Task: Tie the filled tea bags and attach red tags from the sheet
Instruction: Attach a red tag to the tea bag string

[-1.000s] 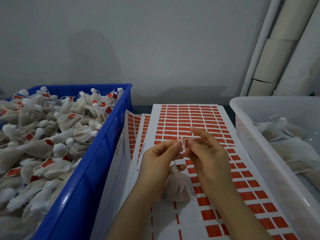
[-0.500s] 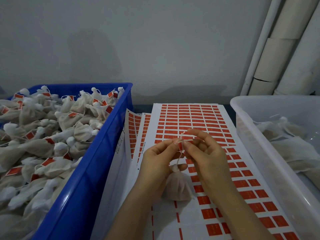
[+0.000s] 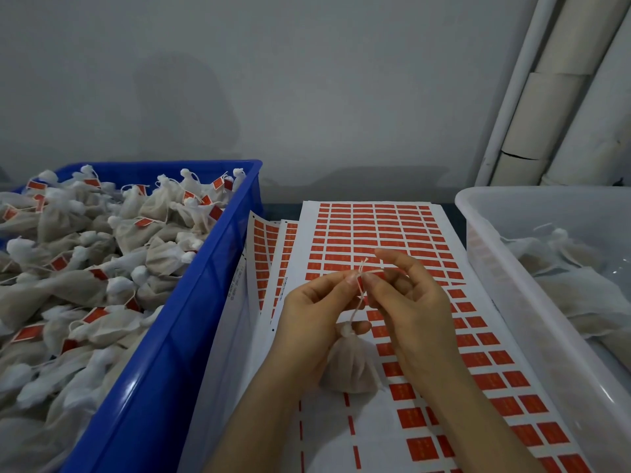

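I see the tea bag [image 3: 350, 367] hanging upright above the sticker sheet [image 3: 372, 233], knotted neck up, its string [image 3: 358, 295] running straight up. My left hand [image 3: 317, 312] and right hand [image 3: 409, 308] both pinch that string, fingertips closed. The blue crate [image 3: 191, 319] at the sheet's left edge brims with tagged bags; the clear bin [image 3: 512, 302] at its right edge holds untagged ones.

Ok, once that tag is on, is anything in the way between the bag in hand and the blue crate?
Nothing visible blocks it. The tea bag hangs from its string, pinched by the left hand and right hand above the tag sheet. Only the blue crate's near wall lies between.
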`<move>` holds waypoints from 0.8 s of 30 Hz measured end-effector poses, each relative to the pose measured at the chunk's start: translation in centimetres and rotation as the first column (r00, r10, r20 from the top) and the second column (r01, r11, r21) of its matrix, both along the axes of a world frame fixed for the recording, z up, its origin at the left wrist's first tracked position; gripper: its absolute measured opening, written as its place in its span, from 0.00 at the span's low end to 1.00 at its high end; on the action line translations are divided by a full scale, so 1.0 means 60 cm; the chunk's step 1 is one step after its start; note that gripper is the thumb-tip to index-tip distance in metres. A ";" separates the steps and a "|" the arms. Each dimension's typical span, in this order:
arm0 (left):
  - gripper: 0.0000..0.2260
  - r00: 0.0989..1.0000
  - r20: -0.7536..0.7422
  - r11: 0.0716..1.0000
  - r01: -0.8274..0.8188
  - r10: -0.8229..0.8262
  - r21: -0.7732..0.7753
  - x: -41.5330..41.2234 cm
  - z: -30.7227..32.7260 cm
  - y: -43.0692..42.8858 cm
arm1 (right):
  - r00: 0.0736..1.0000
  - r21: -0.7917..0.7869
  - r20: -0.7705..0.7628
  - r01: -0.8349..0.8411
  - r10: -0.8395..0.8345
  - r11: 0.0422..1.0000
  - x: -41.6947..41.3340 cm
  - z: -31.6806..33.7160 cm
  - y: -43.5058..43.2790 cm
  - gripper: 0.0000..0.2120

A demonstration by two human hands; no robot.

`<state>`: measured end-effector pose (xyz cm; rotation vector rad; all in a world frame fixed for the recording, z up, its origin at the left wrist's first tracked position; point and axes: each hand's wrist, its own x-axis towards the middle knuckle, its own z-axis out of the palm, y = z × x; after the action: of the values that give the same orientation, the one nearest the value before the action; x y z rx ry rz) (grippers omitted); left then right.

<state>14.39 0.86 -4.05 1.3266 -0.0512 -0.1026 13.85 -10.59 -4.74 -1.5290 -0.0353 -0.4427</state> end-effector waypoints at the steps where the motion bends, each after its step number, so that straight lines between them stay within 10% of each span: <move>1: 0.08 1.000 0.000 1.000 -0.002 0.002 0.000 -0.001 0.001 0.000 | 1.000 -0.002 0.001 0.006 -0.006 1.000 0.000 0.000 0.000 0.18; 18: 0.07 0.976 0.186 0.987 -0.131 0.111 0.098 0.000 -0.009 -0.006 | 0.999 0.083 0.023 0.046 -0.048 0.995 0.007 -0.011 -0.010 0.06; 24: 0.12 0.959 0.245 0.966 -0.191 0.144 0.176 0.001 -0.008 -0.008 | 0.992 -0.120 -0.032 0.115 -0.120 0.986 0.011 -0.016 -0.007 0.09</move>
<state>14.47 0.36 -4.55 1.5322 -0.1274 0.1974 14.53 -11.03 -5.73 -1.6613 0.0603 -0.5122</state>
